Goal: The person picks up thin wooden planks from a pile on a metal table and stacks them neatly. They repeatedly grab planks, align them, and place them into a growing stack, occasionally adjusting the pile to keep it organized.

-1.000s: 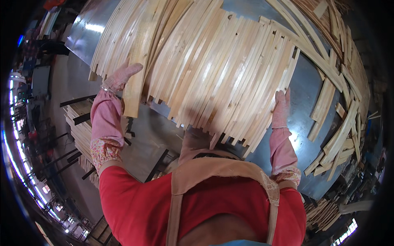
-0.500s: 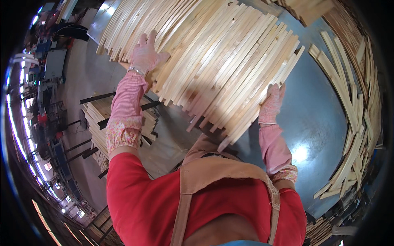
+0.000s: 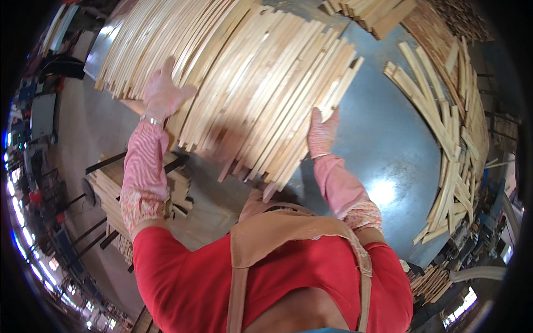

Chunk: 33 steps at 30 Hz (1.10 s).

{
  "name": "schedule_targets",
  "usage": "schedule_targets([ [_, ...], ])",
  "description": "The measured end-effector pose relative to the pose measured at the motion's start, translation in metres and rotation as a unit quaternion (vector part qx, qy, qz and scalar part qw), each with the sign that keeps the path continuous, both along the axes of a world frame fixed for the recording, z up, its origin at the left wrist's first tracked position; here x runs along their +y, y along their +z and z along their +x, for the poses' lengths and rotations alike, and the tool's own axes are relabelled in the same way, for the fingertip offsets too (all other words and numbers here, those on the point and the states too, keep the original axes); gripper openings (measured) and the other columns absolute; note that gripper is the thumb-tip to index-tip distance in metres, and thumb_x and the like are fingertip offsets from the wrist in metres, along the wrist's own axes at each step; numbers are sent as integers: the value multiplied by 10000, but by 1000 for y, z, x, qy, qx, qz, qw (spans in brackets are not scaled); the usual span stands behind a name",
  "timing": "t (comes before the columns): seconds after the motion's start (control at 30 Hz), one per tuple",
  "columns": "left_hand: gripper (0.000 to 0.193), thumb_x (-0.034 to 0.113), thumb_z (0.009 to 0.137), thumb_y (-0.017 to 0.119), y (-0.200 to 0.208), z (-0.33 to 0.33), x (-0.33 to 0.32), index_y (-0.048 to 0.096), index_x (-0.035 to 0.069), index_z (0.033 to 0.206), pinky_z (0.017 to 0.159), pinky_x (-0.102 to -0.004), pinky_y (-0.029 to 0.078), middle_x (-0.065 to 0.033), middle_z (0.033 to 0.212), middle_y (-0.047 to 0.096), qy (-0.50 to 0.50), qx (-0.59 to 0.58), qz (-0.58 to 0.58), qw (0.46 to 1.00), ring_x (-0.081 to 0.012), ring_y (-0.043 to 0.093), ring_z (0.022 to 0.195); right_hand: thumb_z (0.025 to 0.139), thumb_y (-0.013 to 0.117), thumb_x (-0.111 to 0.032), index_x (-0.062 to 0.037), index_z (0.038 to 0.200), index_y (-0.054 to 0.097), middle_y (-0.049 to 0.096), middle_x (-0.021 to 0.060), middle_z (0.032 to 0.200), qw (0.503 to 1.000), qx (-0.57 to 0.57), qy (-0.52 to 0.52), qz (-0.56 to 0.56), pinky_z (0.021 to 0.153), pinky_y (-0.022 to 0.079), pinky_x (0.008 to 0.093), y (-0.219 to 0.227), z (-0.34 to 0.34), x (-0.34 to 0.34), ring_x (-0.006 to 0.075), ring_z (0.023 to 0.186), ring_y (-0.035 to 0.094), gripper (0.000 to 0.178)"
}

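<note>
Long, thin pale wooden slats [image 3: 250, 91] lie side by side in a wide layer on a grey metal table [image 3: 361, 111]. My left hand [image 3: 164, 99], in a pale glove, is over their near left part, fingers stretched and thumb spread away. My right hand [image 3: 323, 134], also gloved, is flat along the right edge of the layer, thumb apart from the fingers. Neither hand is closed round a slat. Near ends of the slats are uneven, and several stick out towards my body. More narrow slats [image 3: 161, 41] are packed tightly beyond my left hand.
Loose, crossed wooden strips [image 3: 444, 139] are heaped along the table's right side. Short boards [image 3: 377, 14] are at the far edge. To my lower left, a stack of slats [image 3: 108, 188] rests among dark metal bars [image 3: 105, 162]. Machinery stands further left.
The view has shifted, so the table and slats appear further left. Both hands stay at about the same places on the layer, the left still spread and the right at its edge.
</note>
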<state>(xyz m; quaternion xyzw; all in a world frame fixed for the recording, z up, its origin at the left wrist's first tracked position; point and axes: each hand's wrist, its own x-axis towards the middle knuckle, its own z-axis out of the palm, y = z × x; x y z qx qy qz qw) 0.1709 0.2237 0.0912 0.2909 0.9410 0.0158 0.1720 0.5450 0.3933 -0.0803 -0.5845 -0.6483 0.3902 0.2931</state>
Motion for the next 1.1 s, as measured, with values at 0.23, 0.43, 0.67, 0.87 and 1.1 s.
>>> schedule_targets([
  [0.23, 1137, 431, 732, 938, 5, 129, -14, 379, 133, 1676, 1187, -555, 445, -269, 1543, 515, -60, 6, 35, 998, -474, 513, 1417, 991, 744, -424, 22, 1681, 266, 501, 327, 1526, 991, -38, 72, -110, 1215, 393, 500, 9, 7, 9, 473, 1419, 494, 951],
  [0.43, 1169, 482, 750, 918, -20, 186, -4, 338, 149, 1709, 1238, -557, 389, -273, 1695, 355, -49, 18, -69, 996, -486, 424, 1515, 882, 802, -371, -38, 1631, 433, 561, 257, 1552, 923, -223, 312, 23, 1228, 419, 494, 47, 112, 148, 432, 1448, 514, 898],
  [0.67, 938, 345, 881, 849, -43, 250, 49, 420, 101, 1679, 1235, -563, 397, -231, 1678, 449, -234, 180, 193, 936, -438, 473, 1507, 885, 787, -405, -134, 1559, 500, 600, 146, 1527, 843, -494, 153, 150, 1176, 444, 490, 85, 315, 391, 374, 1410, 561, 782],
  [0.87, 782, 278, 1055, 726, -110, 504, 218, 367, -31, 1677, 1179, -402, 470, -184, 1398, 672, 105, -641, 414, 638, -292, 614, 1346, 1037, 552, -499, -113, 1376, 669, 744, 246, 1279, 898, -327, 288, -69, 1103, 507, 535, 98, 289, 330, 453, 1211, 696, 527],
  [1.1, 334, 215, 1012, 738, -143, 526, 238, 658, -30, 1224, 780, -287, 555, -30, 996, 704, 134, -577, 305, 745, -113, 638, 862, 944, 628, -286, -150, 1552, 596, 583, 195, 1582, 866, -402, 236, 182, 1228, 391, 574, 57, 315, 412, 392, 1500, 511, 624],
])
